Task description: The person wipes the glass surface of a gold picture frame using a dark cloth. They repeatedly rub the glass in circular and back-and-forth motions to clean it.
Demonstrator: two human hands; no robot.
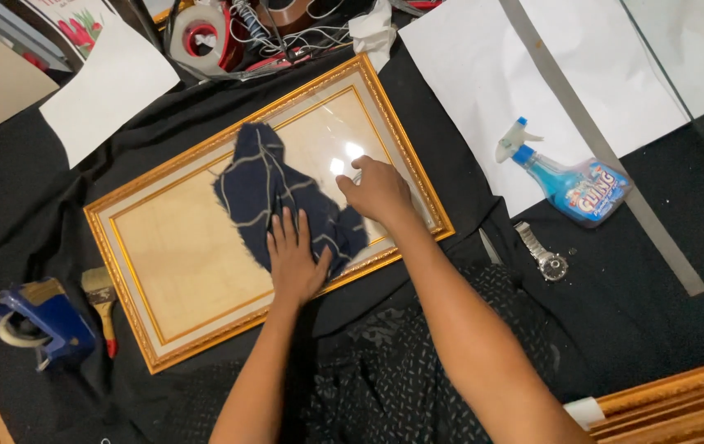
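A gold picture frame [122, 271] with a cream mat and glass lies tilted on black cloth. A dark blue cloth with pale stripes [265, 185] lies across the glass. My left hand [293, 255] presses flat on the lower end of that cloth, fingers spread. My right hand [376, 191] rests on the glass near the frame's right end, fingers curled around a small pale object that I cannot make out.
A blue spray bottle [570, 182] lies to the right on white paper, beside a long metal ruler [607, 148] and a wristwatch [542, 255]. A tape dispenser [35, 321] and paintbrush [101, 300] sit left. Gold moulding [680, 403] lies bottom right.
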